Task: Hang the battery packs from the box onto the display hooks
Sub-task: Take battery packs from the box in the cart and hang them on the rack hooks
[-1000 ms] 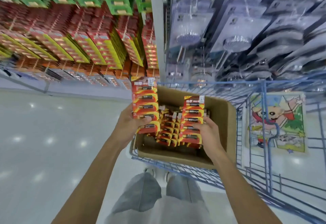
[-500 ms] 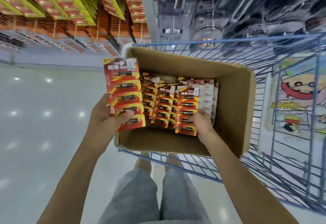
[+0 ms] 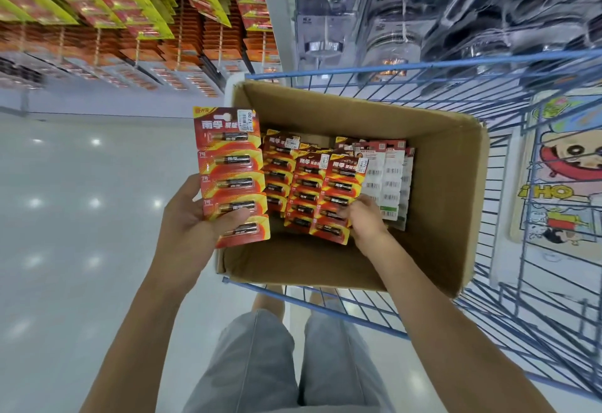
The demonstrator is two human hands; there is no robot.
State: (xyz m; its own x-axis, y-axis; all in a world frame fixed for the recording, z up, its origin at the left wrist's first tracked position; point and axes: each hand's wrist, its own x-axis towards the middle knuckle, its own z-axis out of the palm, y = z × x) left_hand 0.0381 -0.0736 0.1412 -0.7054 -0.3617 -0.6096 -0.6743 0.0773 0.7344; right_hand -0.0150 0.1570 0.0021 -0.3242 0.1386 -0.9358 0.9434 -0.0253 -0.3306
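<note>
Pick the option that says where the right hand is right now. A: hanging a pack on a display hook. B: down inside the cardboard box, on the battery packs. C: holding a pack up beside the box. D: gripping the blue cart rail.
B: the right hand reaches into the cardboard box with its fingers on the standing battery packs; the left hand holds the raised pack.

A blue wire cart (image 3: 488, 285) carries an open cardboard box (image 3: 456, 204), which sits on the cart's mesh at its left end. Inside the box, red and yellow battery packs (image 3: 312, 191) stand in overlapping rows against its floor, with a few turned to show white barcoded backs (image 3: 389, 184). The near part of the box floor (image 3: 293, 259) is bare cardboard. Right of the box, a cartoon-printed board (image 3: 560, 184) shows through the cart's bars.
</note>
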